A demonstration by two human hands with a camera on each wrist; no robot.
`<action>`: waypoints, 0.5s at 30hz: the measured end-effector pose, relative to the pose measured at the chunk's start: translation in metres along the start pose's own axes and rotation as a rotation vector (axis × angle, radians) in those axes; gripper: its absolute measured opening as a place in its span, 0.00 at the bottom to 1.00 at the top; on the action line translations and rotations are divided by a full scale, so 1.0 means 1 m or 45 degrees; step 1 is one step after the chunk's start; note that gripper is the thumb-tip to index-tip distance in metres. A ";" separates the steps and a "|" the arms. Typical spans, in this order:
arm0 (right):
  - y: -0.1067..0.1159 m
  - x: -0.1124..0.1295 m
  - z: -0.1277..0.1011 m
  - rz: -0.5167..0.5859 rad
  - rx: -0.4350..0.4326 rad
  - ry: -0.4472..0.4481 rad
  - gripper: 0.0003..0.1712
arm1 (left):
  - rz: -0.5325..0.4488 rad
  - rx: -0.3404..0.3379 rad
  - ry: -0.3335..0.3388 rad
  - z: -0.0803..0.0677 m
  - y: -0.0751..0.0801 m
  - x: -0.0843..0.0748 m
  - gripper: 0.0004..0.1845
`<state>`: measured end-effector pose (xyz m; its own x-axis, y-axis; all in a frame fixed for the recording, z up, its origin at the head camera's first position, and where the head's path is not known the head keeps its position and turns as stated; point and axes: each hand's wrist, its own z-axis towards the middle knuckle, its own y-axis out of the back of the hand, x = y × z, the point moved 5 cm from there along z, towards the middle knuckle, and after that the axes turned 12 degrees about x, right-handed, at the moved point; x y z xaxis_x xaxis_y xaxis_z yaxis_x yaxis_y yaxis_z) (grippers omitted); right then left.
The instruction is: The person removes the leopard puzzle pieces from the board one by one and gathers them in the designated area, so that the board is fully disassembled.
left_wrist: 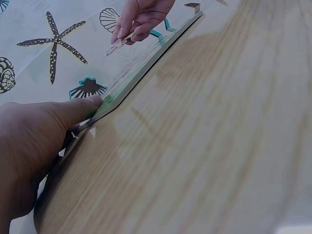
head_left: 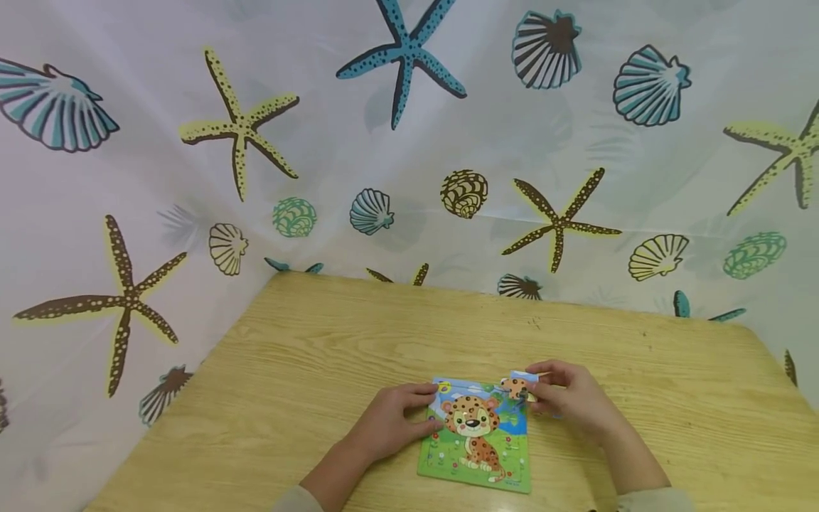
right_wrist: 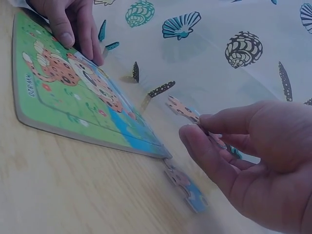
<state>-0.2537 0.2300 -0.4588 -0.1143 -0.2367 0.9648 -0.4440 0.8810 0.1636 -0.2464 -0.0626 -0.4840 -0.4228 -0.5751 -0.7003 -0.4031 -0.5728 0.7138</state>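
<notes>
A leopard picture puzzle board point(head_left: 476, 441) lies flat on the wooden table point(head_left: 307, 355), near its front edge. My left hand point(head_left: 431, 407) rests on the board's left side, fingers pressing its top face point(right_wrist: 73, 29) and the thumb point(left_wrist: 92, 105) against its rim. My right hand point(head_left: 536, 387) pinches a small orange spotted puzzle piece point(head_left: 515, 386) between thumb and fingers, a little above the board's far right corner. In the right wrist view that piece point(right_wrist: 181, 108) is off the table, beside the board point(right_wrist: 73, 97).
A second loose piece point(right_wrist: 187, 187) with blue and orange print lies on the table just off the board's corner, under my right hand. A sheet printed with starfish and shells point(head_left: 409, 142) hangs around the table's far and side edges.
</notes>
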 end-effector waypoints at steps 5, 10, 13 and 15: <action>0.007 -0.002 -0.003 -0.027 -0.006 -0.028 0.23 | -0.014 0.007 0.002 -0.002 0.000 -0.001 0.29; 0.016 -0.007 -0.006 -0.016 -0.009 -0.079 0.23 | -0.015 0.010 0.014 -0.001 0.000 -0.001 0.29; 0.020 -0.008 -0.008 -0.018 -0.023 -0.106 0.23 | -0.015 0.007 0.013 -0.001 0.000 0.000 0.29; 0.023 -0.008 -0.008 -0.014 -0.022 -0.113 0.23 | -0.016 0.002 0.011 -0.001 0.000 0.000 0.29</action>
<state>-0.2556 0.2560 -0.4614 -0.1880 -0.2814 0.9410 -0.4301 0.8849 0.1787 -0.2459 -0.0635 -0.4843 -0.4110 -0.5729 -0.7091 -0.4094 -0.5789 0.7051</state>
